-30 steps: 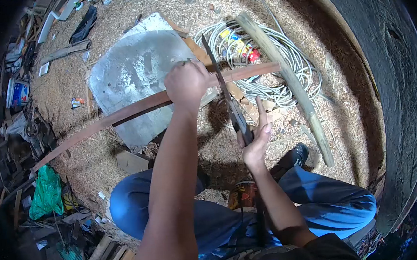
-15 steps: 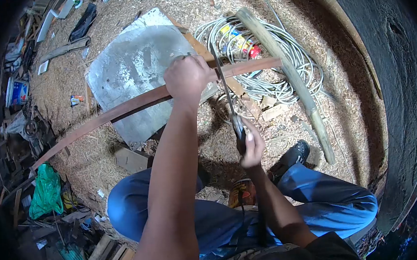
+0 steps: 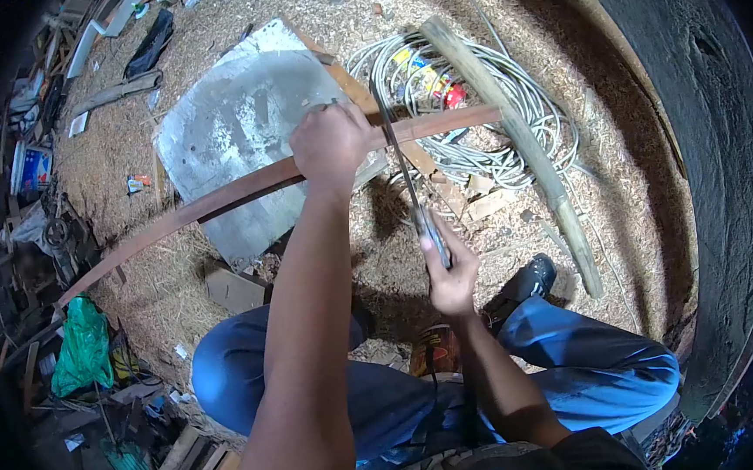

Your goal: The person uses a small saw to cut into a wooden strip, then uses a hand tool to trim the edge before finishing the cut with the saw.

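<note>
The left hand [image 3: 331, 146] is closed over a long reddish wooden strip [image 3: 242, 191], fingers wrapped firmly round it. The strip runs from near left to far right, passing over a pale metal sheet [image 3: 238, 122], and its right end meets a round pole [image 3: 520, 133]. Nearer, the right hand [image 3: 452, 280] has its fingers closed about the handle of a dark blade [image 3: 403, 163], probably a handsaw, though I see it almost edge-on. It crosses the strip just right of the left hand. Cable [image 3: 498, 169] lies coiled on the shavings-strewn floor [image 3: 163, 311].
</note>
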The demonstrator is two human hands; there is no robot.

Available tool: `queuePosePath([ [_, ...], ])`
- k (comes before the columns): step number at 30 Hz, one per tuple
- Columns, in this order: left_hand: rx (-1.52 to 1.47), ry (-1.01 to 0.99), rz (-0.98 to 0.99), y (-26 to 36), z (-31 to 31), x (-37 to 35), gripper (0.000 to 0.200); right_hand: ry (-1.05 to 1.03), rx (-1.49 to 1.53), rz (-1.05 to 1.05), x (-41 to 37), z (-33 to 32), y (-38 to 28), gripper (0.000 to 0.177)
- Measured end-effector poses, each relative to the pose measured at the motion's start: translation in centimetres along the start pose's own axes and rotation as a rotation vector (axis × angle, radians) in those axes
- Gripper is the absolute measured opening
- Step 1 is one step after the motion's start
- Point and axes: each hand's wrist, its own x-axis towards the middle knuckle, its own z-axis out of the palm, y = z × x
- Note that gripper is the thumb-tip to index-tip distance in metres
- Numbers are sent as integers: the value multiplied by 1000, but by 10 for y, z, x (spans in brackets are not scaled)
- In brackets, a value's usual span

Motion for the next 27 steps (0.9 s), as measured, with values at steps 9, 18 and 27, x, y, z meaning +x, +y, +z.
queuePosePath([
  [9,14,5,9,-2,3,1,42,-13,-77,102,28,14,-32,41],
  [18,-3,48,8,-2,7,2,43,-20,-67,-33,-27,-19,19,43],
  [27,3,70,42,-2,5,-2,41,-69,10,120,31,8,-22,45],
])
